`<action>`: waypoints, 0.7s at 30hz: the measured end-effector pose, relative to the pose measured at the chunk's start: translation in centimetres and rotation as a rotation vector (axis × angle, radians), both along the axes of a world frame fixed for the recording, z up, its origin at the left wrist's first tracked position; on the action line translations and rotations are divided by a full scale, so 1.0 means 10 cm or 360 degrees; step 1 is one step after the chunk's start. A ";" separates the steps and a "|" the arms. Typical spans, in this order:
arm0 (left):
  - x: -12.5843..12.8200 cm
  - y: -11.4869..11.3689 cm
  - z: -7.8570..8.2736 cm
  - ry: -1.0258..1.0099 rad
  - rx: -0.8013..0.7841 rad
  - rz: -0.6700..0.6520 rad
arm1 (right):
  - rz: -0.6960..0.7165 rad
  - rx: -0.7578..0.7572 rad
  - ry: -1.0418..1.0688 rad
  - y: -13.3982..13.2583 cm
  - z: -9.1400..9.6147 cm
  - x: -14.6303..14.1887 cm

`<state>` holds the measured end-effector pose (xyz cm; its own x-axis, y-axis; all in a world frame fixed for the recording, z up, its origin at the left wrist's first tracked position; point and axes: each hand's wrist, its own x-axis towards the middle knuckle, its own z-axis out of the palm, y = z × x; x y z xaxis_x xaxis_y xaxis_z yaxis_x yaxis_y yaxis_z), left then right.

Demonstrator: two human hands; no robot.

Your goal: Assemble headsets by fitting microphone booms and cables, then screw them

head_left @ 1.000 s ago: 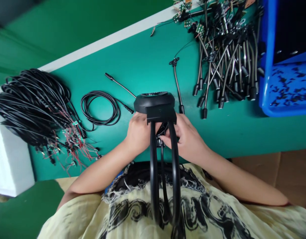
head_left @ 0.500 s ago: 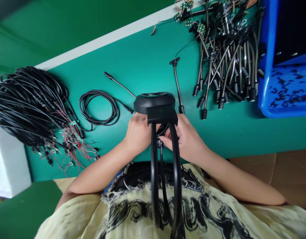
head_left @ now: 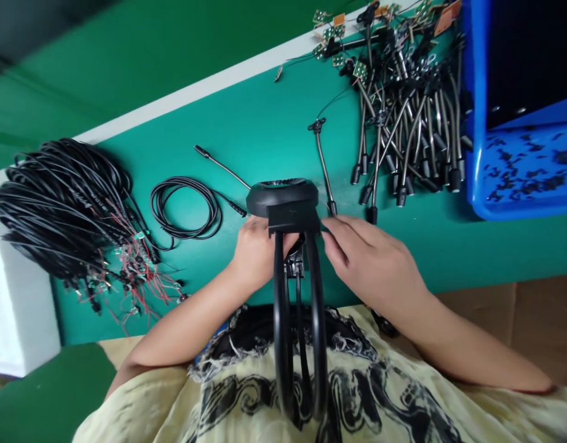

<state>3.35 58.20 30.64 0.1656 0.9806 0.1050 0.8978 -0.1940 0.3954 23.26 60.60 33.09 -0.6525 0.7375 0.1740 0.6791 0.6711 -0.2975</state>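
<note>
A black headset point(head_left: 293, 220) stands upright in front of me, its round ear cushion on top and its two-rod headband running down toward my lap. My left hand point(head_left: 258, 249) is closed around the near-left side of the ear piece; its fingertips are partly hidden behind the headband. My right hand point(head_left: 371, 252) is beside the ear piece's right edge, fingers stretched forward and slightly apart, holding nothing I can see. Whether its fingertips touch the headset I cannot tell. A gooseneck microphone boom point(head_left: 324, 166) lies just beyond those fingers. Another metal boom point(head_left: 223, 166) reaches out behind the ear cushion.
A coiled black cable point(head_left: 186, 235) lies left of the headset, beside a big bundle of cables point(head_left: 66, 197) with red wire ends. Several microphone booms with small circuit boards point(head_left: 403, 117) are piled at right, against a blue bin point(head_left: 478, 154) holding small black pieces. A white box point(head_left: 27, 307) stands far left.
My right hand has drawn back to the right from between the headband rods, and its fingers have straightened. My left hand keeps its hold on the headset. The view has shifted slightly.
</note>
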 end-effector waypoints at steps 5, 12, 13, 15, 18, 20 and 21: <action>0.00 -0.01 -0.03 -0.0056 -0.0012 0.0024 | 0.0370 -0.0655 -0.0269 -0.25 0.11 0.21; -0.02 -0.01 -0.07 0.0024 0.0057 0.0061 | 0.0350 -0.0763 -0.0330 -0.24 0.00 0.09; -0.02 -0.01 -0.06 0.0028 0.0056 0.0062 | 0.0308 -0.0736 -0.0311 -0.21 -0.01 0.08; -0.01 -0.01 -0.04 0.0056 0.0049 0.0051 | 0.0239 -0.0680 -0.0248 -0.16 -0.01 0.07; -0.01 0.00 0.00 0.0128 0.0021 0.0042 | 0.0205 -0.0638 -0.0123 -0.13 -0.02 0.04; -0.02 0.00 0.01 0.0168 0.0017 0.0053 | 0.0209 -0.0673 -0.0040 -0.14 -0.05 0.03; -0.02 0.00 0.02 0.0186 0.0015 0.0054 | 0.0210 -0.0699 0.0011 -0.15 -0.07 0.03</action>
<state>3.16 58.21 30.81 0.1439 0.9849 0.0961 0.9438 -0.1658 0.2859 23.56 59.13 32.39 -0.7459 0.6529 -0.1319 0.5932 0.5611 -0.5773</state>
